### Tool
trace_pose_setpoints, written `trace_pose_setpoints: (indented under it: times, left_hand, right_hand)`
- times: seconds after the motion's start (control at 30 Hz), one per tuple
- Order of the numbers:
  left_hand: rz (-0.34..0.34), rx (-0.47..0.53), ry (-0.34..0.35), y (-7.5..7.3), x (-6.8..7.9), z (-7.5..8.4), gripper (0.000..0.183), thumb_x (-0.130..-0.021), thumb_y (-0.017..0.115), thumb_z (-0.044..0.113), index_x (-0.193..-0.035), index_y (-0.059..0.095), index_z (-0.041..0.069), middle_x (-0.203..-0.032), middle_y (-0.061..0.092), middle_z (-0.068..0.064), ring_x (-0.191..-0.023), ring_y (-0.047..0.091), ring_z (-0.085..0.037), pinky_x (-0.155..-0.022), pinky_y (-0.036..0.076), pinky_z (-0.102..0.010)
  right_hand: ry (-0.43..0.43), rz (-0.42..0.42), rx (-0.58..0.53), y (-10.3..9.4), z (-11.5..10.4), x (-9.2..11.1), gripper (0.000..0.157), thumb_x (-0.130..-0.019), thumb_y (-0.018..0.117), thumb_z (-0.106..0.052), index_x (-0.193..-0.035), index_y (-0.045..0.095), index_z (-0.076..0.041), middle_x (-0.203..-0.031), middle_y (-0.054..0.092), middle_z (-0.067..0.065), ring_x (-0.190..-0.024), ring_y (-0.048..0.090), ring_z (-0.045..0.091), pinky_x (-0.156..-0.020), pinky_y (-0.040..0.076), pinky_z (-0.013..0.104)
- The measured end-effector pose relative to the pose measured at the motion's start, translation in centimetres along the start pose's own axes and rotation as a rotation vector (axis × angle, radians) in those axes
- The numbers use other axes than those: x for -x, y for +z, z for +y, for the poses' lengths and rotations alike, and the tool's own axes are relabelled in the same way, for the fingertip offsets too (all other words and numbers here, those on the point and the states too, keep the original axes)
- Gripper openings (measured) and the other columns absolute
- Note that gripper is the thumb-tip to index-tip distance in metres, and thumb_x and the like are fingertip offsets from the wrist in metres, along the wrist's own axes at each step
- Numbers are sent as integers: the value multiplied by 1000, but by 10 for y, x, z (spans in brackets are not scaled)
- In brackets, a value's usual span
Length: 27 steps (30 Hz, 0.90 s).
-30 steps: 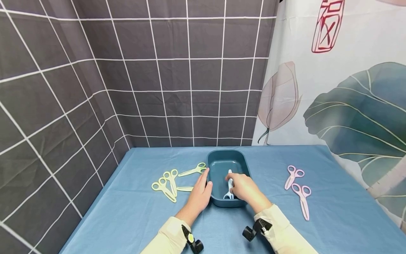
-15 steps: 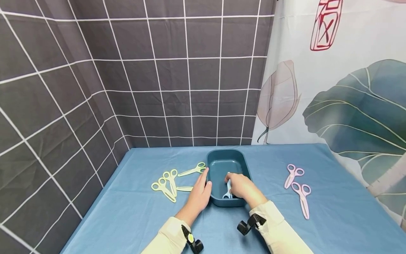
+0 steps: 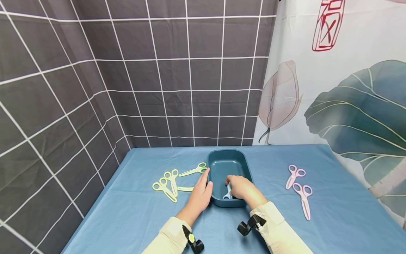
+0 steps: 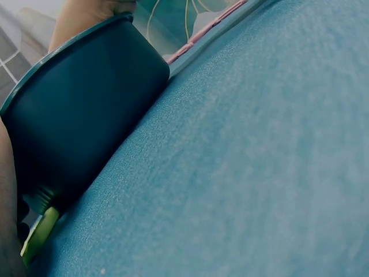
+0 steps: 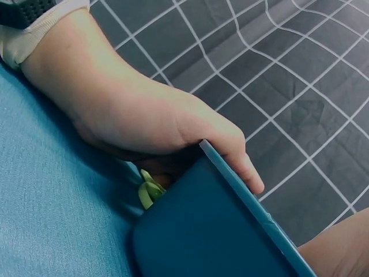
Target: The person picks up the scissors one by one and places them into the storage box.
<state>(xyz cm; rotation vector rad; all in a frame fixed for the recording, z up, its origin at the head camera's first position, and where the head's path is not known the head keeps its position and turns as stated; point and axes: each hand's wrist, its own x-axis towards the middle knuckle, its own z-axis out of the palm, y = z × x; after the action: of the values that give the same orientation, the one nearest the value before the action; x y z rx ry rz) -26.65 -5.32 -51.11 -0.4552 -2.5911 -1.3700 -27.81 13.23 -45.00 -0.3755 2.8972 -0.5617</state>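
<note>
In the head view, a dark teal tub stands on the table with light blue scissors inside. My right hand reaches over its right side and holds the scissors, covering most of them. My left hand grips the tub's left wall. The right wrist view shows the left thumb over the rim and the other fingers outside, partly hidden. Yellow-green scissors lie left of that hand, among several alike; one pair lies close to its fingertips.
Two pairs of pink scissors, one nearer the back and one in front, lie on the right of the blue cloth. A dark gridded curtain hangs behind and at the left; a printed white one hangs at the right.
My right hand has shifted slightly down inside the tub, and less of the light blue scissors shows. The left hand stays on the tub wall. The other scissors stay put.
</note>
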Motion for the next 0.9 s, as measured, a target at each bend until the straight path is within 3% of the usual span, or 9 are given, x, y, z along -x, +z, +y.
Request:
trace_pose_setpoints:
  times: [0.23,0.5,0.6,0.77,0.9]
  left_hand:
    - [0,-2,12,1,0,0,55,-107,41,21,-160,29,12,-160,36,-16,-146,36,-33,-115,33,-55]
    - [5,-2,17,1,-1,0,55,-107,42,19,-160,30,11,-159,37,-16,-145,37,-33,-115,33,-54]
    - [14,-11,24,2,-1,-1,55,-107,42,18,-160,30,11,-159,37,-16,-146,36,-33,-116,32,-54]
    - [23,-12,31,2,-1,-2,54,-106,43,17,-159,32,9,-159,37,-18,-145,37,-35,-115,32,-56]
    - [22,-19,25,2,-1,-2,54,-106,43,16,-159,32,9,-159,37,-19,-145,37,-35,-115,33,-56]
  right_hand:
    - [-7,44,5,0,0,0,28,-81,76,0,-108,69,-8,-98,64,9,-82,56,23,-74,50,42]
    - [-46,255,-48,-21,3,5,20,-93,72,-15,-112,70,-9,-100,64,9,-89,63,26,-78,53,47]
    - [-45,333,-95,-35,13,8,20,-93,71,-18,-111,71,-8,-97,65,7,-87,63,25,-76,53,46]
    - [4,387,-169,-49,40,10,21,-95,68,-22,-109,70,-7,-88,64,4,-76,58,21,-69,48,42]
    - [79,424,-183,-58,60,14,25,-96,65,-25,-110,69,-5,-93,67,10,-82,61,27,-74,49,48]
